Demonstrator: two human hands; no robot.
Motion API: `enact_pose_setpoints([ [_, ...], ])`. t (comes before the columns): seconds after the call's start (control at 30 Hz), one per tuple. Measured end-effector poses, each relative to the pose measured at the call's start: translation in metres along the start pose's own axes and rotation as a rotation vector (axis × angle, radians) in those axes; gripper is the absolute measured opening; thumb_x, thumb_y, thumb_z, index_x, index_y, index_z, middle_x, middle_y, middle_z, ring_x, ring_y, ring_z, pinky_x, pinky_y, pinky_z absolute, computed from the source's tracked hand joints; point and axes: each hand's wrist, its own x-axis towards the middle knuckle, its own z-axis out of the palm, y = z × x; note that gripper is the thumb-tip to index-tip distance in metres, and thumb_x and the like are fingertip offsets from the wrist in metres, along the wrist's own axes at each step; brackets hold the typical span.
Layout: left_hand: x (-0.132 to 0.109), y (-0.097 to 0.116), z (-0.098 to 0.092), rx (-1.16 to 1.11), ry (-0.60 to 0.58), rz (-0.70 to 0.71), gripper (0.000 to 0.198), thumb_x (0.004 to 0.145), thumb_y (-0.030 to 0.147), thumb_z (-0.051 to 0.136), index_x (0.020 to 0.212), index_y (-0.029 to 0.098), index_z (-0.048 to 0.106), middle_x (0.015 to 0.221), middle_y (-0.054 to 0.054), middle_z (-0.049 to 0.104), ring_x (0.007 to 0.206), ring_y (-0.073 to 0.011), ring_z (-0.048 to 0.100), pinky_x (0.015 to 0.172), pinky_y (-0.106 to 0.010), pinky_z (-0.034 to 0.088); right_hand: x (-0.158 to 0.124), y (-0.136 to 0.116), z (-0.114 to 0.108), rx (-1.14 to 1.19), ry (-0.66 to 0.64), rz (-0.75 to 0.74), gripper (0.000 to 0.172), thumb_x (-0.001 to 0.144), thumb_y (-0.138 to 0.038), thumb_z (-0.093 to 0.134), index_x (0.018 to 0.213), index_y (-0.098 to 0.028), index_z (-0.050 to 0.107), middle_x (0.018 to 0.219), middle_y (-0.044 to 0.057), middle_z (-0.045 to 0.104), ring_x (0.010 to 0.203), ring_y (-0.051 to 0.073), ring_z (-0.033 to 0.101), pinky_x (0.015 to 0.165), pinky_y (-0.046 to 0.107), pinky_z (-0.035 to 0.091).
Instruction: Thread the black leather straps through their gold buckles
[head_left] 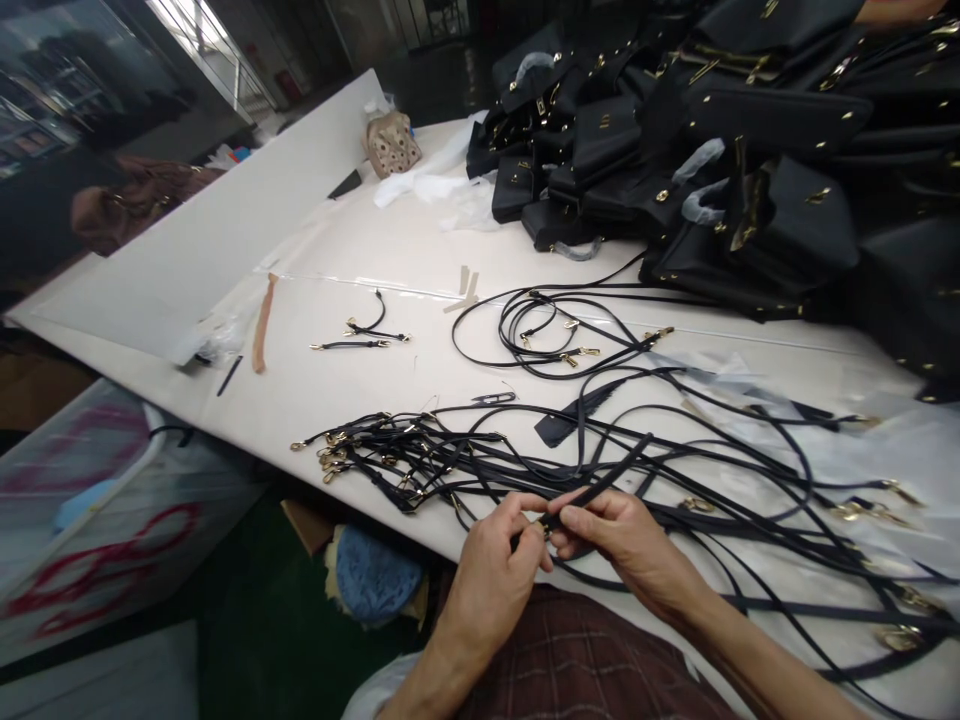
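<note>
Both hands meet at the table's near edge around one black strap (611,472) with a small gold-coloured metal piece at its near end. My left hand (499,560) pinches that end by the metal, its fingertips curled inward. Just beside it, my right hand (619,535) grips the strap between thumb and fingers, and the strap's free end slants up and away to the right. The exact form of the metal piece is hidden by my fingers. Left of the hands lies a tangled heap of thin black straps (405,455) with gold clasps.
Long black straps (555,300) coil across the table's middle and right. Black handbags (607,140) are piled at the back right. Several short straps (375,335) and a pair of thread snips (495,398) lie farther in. A white board (247,200) stands along the left side.
</note>
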Motion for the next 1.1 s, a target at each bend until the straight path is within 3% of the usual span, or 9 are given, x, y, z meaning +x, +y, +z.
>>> enact_pose_setpoints([
  [0.57, 0.0, -0.005, 0.006, -0.043, 0.056, -0.024, 0.026, 0.089, 0.022, 0.043, 0.113, 0.019, 0.053, 0.065, 0.003, 0.066, 0.07, -0.017, 0.066, 0.073, -0.027, 0.047, -0.003, -0.005, 0.017, -0.016, 0.054, 0.014, 0.039, 0.067, -0.048, 0.082, 0.065, -0.013, 0.067, 0.062, 0.006, 0.07, 0.059, 0.017, 0.063, 0.061, 0.029, 0.05],
  [0.7, 0.002, -0.006, 0.005, -0.013, 0.057, -0.032, 0.027, 0.087, 0.021, 0.043, 0.113, 0.019, 0.053, 0.064, 0.003, 0.066, 0.07, -0.0176, 0.065, 0.072, -0.027, 0.046, -0.002, -0.001, 0.02, -0.015, 0.125, 0.017, 0.039, 0.065, -0.049, 0.083, 0.064, -0.014, 0.067, 0.06, 0.006, 0.071, 0.057, 0.018, 0.063, 0.061, 0.031, 0.051],
  [0.8, 0.004, -0.006, 0.006, 0.049, 0.075, -0.042, 0.029, 0.085, 0.018, 0.044, 0.112, 0.02, 0.054, 0.064, 0.003, 0.065, 0.069, -0.0182, 0.064, 0.07, -0.027, 0.045, -0.002, 0.007, 0.022, -0.136, 0.208, -0.013, 0.039, 0.067, -0.051, 0.08, 0.064, -0.015, 0.069, 0.06, 0.008, 0.071, 0.058, 0.022, 0.064, 0.06, 0.034, 0.052],
  [0.87, 0.005, -0.007, 0.006, 0.119, 0.105, -0.04, 0.031, 0.084, 0.016, 0.044, 0.113, 0.022, 0.054, 0.066, 0.003, 0.063, 0.07, -0.0187, 0.063, 0.068, -0.027, 0.044, -0.004, 0.011, 0.021, -0.324, 0.242, -0.127, 0.033, 0.072, -0.048, 0.077, 0.069, -0.016, 0.073, 0.066, 0.01, 0.073, 0.064, 0.026, 0.066, 0.063, 0.037, 0.053],
  [0.93, 0.006, -0.011, 0.006, 0.186, 0.137, -0.025, 0.032, 0.084, 0.015, 0.044, 0.114, 0.023, 0.055, 0.068, 0.002, 0.062, 0.07, -0.0191, 0.062, 0.067, -0.027, 0.042, -0.006, 0.009, 0.019, -0.548, 0.168, -0.319, 0.023, 0.08, -0.04, 0.071, 0.083, -0.018, 0.077, 0.081, 0.011, 0.075, 0.076, 0.028, 0.067, 0.072, 0.039, 0.052],
  [1.0, 0.007, -0.015, 0.003, 0.183, 0.123, -0.017, 0.031, 0.085, 0.016, 0.045, 0.114, 0.022, 0.055, 0.067, 0.002, 0.061, 0.069, -0.0186, 0.06, 0.067, -0.027, 0.041, -0.007, 0.002, 0.015, -0.727, 0.003, -0.477, 0.02, 0.088, -0.033, 0.062, 0.099, -0.022, 0.076, 0.094, 0.01, 0.074, 0.085, 0.027, 0.066, 0.079, 0.038, 0.05],
  [1.1, 0.006, -0.019, -0.002, -0.024, -0.048, -0.01, 0.028, 0.089, 0.024, 0.049, 0.117, 0.019, 0.05, 0.065, 0.003, 0.061, 0.064, -0.0165, 0.058, 0.065, -0.026, 0.042, -0.004, -0.014, 0.009, -0.818, -0.162, -0.485, 0.021, 0.094, -0.031, 0.056, 0.09, -0.024, 0.075, 0.084, 0.006, 0.071, 0.077, 0.021, 0.064, 0.073, 0.032, 0.049],
])
